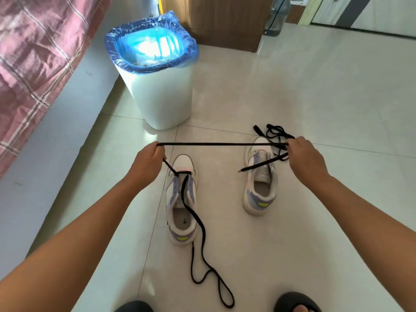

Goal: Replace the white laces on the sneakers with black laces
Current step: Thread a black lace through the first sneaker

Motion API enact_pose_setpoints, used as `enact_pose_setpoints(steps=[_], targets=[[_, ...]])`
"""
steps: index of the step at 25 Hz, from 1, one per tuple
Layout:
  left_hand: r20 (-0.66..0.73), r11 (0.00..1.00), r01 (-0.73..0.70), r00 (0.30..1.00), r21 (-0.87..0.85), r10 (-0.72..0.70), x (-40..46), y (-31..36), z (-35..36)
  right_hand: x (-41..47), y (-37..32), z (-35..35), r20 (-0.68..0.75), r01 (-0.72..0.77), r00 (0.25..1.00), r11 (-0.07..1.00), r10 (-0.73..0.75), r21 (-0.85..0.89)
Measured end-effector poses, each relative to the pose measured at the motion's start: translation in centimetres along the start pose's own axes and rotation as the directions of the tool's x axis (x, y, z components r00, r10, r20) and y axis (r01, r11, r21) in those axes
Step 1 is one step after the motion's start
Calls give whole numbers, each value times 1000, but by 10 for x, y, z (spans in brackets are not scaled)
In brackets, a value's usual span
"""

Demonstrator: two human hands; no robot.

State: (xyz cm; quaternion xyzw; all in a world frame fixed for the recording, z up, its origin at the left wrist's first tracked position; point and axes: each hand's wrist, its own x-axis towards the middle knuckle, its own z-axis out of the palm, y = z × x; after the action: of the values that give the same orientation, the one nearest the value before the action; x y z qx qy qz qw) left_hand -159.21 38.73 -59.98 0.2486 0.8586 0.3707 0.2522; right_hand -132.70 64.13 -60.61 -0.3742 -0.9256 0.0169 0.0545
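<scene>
Hands stretch one black lace (pixel 220 144) taut above the floor (pixel 315 97): left hand (pixel 147 162) and right hand (pixel 302 154) each have a grip clenched round it. Lace runs from the left hand into the left sneaker (pixel 181 199) bottom eyelets, its other half trailing back over the floor; right sneaker (pixel 261 176) stands unlaced, second black lace (pixel 273 131) heaped at its toe. White bin (pixel 162 95) with blue liner stands beyond.

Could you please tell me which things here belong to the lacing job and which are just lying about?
Part of the job: left sneaker; right sneaker; stretched black lace; spare black lace; left hand; right hand.

Just lying about: bin; bedspread; water bottle.
</scene>
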Motion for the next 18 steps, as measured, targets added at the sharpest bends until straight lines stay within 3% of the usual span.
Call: enact_pose_setpoints(steps=[4,8,14,16,18], targets=[[-36,990,104,994,-93,-108,3,-12,-1,12,26,10,120,-315,948,928,296,198],[-78,982,145,985,-121,-156,7,-21,-6,17,46,7,177,-524,848,747,499,409],[-132,977,160,975,-138,-179,12,-28,-14,11,68,-5,351,-616,780,539,517,574],[-137,980,173,973,-94,-185,11,-26,-17,8,73,-5,411,-686,709,423,573,592],[-132,985,166,977,-37,-170,10,-20,-18,7,73,-4,567,-777,573,174,592,605]])
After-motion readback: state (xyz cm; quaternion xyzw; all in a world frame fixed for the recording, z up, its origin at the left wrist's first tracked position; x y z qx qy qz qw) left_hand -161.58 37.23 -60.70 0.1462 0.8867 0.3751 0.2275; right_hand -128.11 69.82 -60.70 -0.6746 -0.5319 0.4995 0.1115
